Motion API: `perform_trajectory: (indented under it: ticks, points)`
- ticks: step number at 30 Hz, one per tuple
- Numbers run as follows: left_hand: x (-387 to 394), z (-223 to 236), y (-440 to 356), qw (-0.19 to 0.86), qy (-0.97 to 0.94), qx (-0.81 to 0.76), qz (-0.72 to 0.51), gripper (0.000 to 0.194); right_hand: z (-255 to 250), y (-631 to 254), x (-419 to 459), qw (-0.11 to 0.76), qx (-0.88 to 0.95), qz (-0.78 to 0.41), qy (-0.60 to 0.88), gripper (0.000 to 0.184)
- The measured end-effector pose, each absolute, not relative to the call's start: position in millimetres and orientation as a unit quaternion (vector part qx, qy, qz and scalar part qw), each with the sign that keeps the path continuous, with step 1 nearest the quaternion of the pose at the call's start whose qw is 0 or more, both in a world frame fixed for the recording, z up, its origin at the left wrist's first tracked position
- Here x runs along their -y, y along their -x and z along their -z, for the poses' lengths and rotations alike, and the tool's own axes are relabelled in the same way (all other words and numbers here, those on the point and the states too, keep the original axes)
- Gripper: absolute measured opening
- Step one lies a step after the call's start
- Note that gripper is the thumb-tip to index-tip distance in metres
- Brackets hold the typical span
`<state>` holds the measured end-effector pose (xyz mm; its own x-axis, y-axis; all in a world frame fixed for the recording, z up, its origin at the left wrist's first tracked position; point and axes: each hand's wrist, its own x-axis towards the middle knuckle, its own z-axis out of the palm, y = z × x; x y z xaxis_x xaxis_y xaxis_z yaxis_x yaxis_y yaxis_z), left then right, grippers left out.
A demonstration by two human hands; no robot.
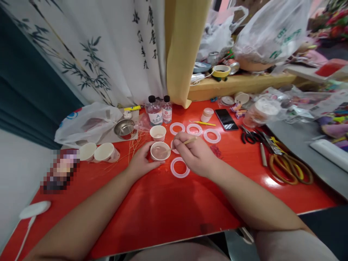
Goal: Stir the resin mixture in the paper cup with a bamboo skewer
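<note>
1. Here, at the bottom centre of the frame, bare red table [163, 206] lies between the forearms.
2. Near the centre, one pale ring [179, 175] lies flat, just below the right hand [197, 156].
3. The paper cup [160, 158] of cloudy pinkish liquid sits left of the right hand; the left hand [141, 159] is curled round its left side, thumb along the near side.
4. The right hand pinches a thin wooden stick [190, 140]. Its long axis runs down and leftward, low end in the cup, top end jutting up to the right. The hands are apart, with the cup between them; the left is nearer to it.
5. Another ring lies partly hidden behind the right fingers.
6. Just above the held cup, a second cup [158, 139] stands close, blocking straight passage farther back.
7. Beyond it stand two black-capped bottles [155, 116]; to their right lie three more rings [212, 140], yellow tweezers [207, 124], a small jar [207, 116] and a phone [226, 120].
</note>
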<state>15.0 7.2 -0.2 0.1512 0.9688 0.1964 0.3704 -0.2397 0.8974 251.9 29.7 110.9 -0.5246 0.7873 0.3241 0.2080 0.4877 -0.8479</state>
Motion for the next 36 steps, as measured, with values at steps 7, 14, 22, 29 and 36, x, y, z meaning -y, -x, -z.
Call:
perform_trajectory:
  ticks: [7,14,22,29,36]
  points:
    - [-7,4,-15,0.364,-0.663,-0.505,-0.416,0.074,-117,-256,-31,0.374,0.766,-0.384,0.355,0.027]
    - [-6,4,-15,0.356,-0.663,-0.512,-0.413,0.074,-114,-254,-35,0.415,0.717,-0.443,0.342,0.027]
    - [-7,4,-15,0.364,-0.664,-0.504,-0.415,0.075,-114,-258,-37,0.373,0.740,-0.433,0.356,0.029]
    - [-6,-2,-16,0.359,-0.672,-0.502,-0.411,0.073,-110,-259,-41,0.390,0.732,-0.427,0.360,0.029]
    - [-7,-1,-16,0.357,-0.672,-0.499,-0.415,0.073,-114,-259,-37,0.377,0.755,-0.408,0.348,0.028]
